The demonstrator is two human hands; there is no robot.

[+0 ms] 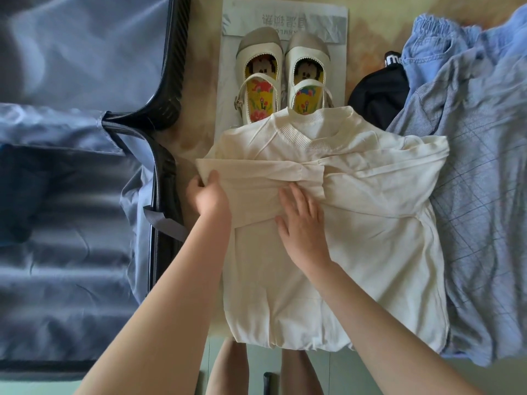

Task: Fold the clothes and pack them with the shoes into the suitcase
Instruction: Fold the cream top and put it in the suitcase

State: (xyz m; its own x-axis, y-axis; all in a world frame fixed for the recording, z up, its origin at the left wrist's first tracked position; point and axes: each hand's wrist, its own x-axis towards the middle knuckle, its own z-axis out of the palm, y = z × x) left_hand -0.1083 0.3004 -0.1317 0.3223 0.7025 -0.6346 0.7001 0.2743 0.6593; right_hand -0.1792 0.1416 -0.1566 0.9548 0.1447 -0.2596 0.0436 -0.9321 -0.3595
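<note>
A cream sweater [370, 223] lies flat in front of me, collar at the far end. Its left sleeve is folded across the chest. My left hand [209, 195] grips the folded edge at the sweater's left side. My right hand [302, 220] lies flat, fingers straight, pressing the folded sleeve near the middle. A pair of white strap shoes [282, 72] with colourful insoles stands beyond the collar. The open suitcase [71, 195] with blue-grey lining fills the left side.
The shoes stand on a pale printed bag [313, 21]. A blue checked garment [479, 195] and light blue clothing are heaped on the right, partly under the sweater. A black garment [376, 95] lies between them and the shoes. My legs show below the sweater.
</note>
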